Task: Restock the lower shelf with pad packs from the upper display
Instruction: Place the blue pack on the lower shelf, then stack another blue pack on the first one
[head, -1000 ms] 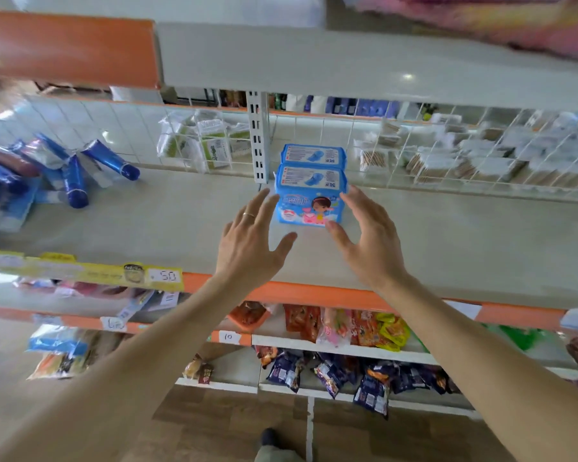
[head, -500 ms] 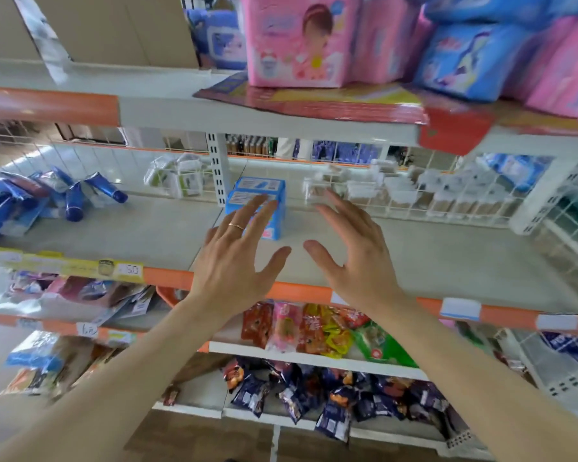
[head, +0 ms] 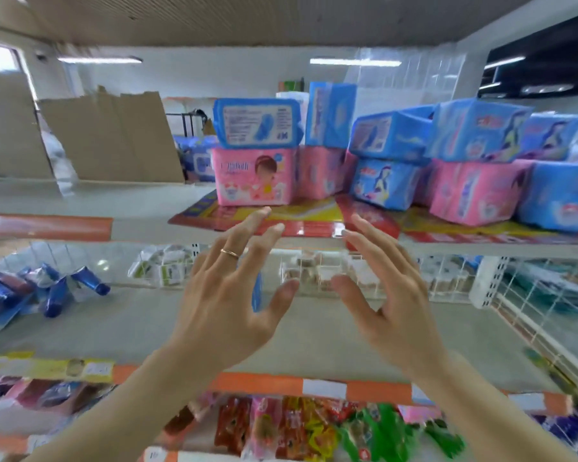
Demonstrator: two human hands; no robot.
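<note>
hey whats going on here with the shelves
A person is restocking pad packs in a shop. Both hands are empty and open, the left hand and right hand raised toward the upper shelf, where pink pad packs and blue pad packs are stacked. The lower shelf in front is mostly bare.

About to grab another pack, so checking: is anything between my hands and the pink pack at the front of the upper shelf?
Nothing visible. The left hand and right hand are open and empty just below the pink pack, with only open air between. A blue pack lies on top of it.
</note>
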